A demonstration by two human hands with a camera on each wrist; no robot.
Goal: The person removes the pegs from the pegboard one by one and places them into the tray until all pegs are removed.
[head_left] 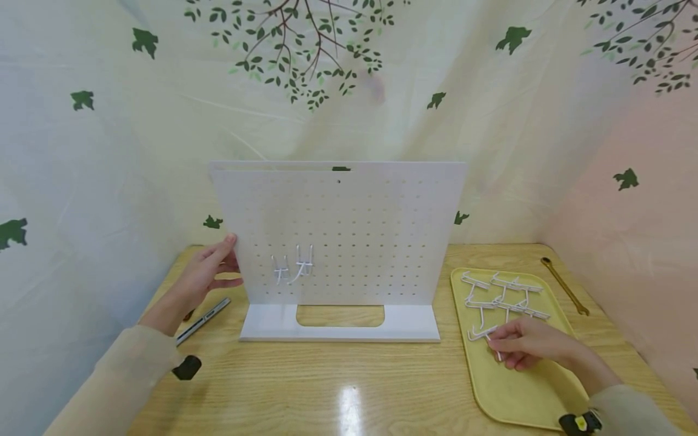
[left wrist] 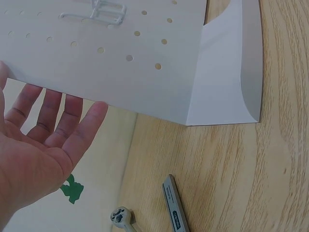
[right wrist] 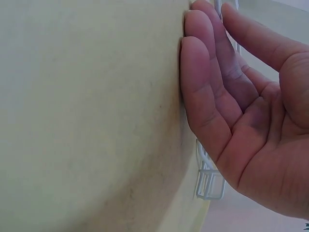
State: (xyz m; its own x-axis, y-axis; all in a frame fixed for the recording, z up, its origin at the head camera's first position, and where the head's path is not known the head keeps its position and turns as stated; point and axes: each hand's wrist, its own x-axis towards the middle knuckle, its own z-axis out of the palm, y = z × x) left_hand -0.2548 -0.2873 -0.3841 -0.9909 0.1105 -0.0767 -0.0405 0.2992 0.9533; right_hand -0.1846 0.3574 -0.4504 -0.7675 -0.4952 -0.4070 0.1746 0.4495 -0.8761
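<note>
A white pegboard stands upright on its base, two white wire hooks mounted low on its left part. At the board's left edge, my left hand holds on, thumb on the front side; the left wrist view shows several fingers along that edge, some tips hidden behind it. My right hand is over the yellow tray, pinching a white wire hook between thumb and fingers. Several more white hooks lie on the tray's far half. In the right wrist view, curled fingers hide most of the pinched hook.
A grey marked metal tool, its kind unclear, lies left of the pegboard, beside a partly hidden rounded tool end. A brass-coloured wrench rests right of the tray. Behind the wooden table hangs a leaf-patterned curtain.
</note>
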